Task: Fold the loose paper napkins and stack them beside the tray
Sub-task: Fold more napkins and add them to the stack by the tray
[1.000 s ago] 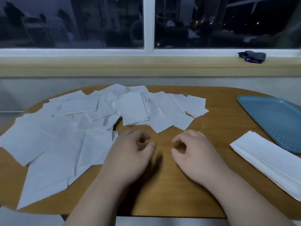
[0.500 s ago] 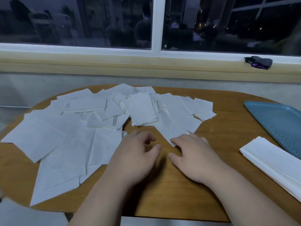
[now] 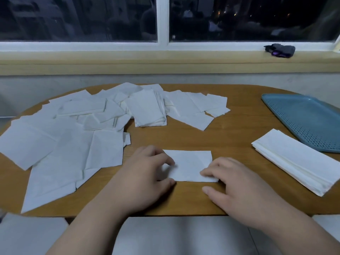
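Head: napkins (image 3: 60, 144) cover wooden table (image 3: 230, 137), window (image 3: 73, 19) behind.

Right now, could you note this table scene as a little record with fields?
hands: left hand and right hand both touch one napkin
napkin: flat on table, near front edge
pile: loose napkins scattered across table's left and far side
done: folded stack beside tray, on its near side
tray: blue, far right, partly out of frame

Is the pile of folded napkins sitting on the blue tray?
No, the pile lies on the table beside the tray.
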A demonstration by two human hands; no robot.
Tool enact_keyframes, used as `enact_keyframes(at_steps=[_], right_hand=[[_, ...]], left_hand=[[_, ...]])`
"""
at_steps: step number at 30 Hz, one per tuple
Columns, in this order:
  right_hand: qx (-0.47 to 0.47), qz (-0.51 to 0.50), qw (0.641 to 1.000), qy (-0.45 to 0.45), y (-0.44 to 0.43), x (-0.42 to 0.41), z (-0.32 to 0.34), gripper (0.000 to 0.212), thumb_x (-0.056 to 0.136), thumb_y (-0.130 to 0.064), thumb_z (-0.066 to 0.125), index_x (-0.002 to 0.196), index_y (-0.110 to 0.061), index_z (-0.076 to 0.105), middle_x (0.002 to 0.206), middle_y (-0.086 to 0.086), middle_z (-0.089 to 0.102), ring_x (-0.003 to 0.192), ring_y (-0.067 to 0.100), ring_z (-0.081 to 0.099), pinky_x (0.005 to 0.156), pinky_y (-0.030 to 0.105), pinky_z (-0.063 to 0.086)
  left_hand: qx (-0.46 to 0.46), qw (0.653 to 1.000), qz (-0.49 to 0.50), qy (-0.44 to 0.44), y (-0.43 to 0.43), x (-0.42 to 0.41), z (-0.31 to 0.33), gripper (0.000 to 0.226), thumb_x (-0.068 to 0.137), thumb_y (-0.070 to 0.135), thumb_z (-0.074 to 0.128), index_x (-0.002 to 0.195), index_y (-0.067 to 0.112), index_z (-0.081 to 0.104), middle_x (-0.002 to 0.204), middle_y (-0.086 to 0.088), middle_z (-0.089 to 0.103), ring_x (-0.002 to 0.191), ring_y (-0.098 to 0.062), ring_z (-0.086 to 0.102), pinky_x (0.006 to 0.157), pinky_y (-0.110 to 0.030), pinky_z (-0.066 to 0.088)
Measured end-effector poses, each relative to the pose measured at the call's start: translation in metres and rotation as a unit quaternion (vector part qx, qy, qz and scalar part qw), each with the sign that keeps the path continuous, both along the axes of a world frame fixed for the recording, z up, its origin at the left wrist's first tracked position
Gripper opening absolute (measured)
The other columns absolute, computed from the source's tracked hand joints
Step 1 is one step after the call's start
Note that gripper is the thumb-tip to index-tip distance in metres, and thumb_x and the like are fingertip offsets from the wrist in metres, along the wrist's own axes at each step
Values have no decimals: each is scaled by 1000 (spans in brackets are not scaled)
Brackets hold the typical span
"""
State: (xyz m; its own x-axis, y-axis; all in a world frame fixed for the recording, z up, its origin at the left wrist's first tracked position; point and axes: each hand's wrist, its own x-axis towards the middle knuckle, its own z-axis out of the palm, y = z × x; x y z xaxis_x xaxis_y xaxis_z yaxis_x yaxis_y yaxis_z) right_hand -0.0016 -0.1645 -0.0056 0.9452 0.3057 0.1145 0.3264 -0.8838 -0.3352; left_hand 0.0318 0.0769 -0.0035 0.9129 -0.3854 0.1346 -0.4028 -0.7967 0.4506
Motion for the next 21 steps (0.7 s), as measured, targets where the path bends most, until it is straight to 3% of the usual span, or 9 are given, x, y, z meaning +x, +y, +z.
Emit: enact_keyframes(at_steps=[4,8,10,21], right_hand=[[2,10,1000,-8,-6,2,-3,27,95,-46,58,119,-39,64,109,-28,52,115,-6,41,96,12,35],[1,13,1000,-14,-8,6,-3,9,95,-40,58,96,-39,67,96,-27,55,107,-5,43,86,12,37],[-4,15,1000,-16,-8,8,-3,11,94,-37,58,86,-38,65,90,-26,56,103,-5,44,82,11,37],[2,8,1000,-8,-8,5,-1,17,94,-37,54,79,-35,63,85,-24,58,99,0,48,78,13,38]], left_hand=[[14,1000,-19,4,1,-4,0,32,86,50,69,117,46,62,118,31,47,118,7,39,99,-18,38],[16,999,-28,8,1,-4,0,28,86,50,69,114,46,64,116,31,50,117,9,41,100,-18,39],[16,999,-31,7,2,-3,0,26,85,50,70,110,46,66,114,31,52,117,9,43,100,-19,40],[12,999,-47,7,4,-4,0,27,84,55,69,108,44,68,113,30,54,115,8,44,98,-16,39]])
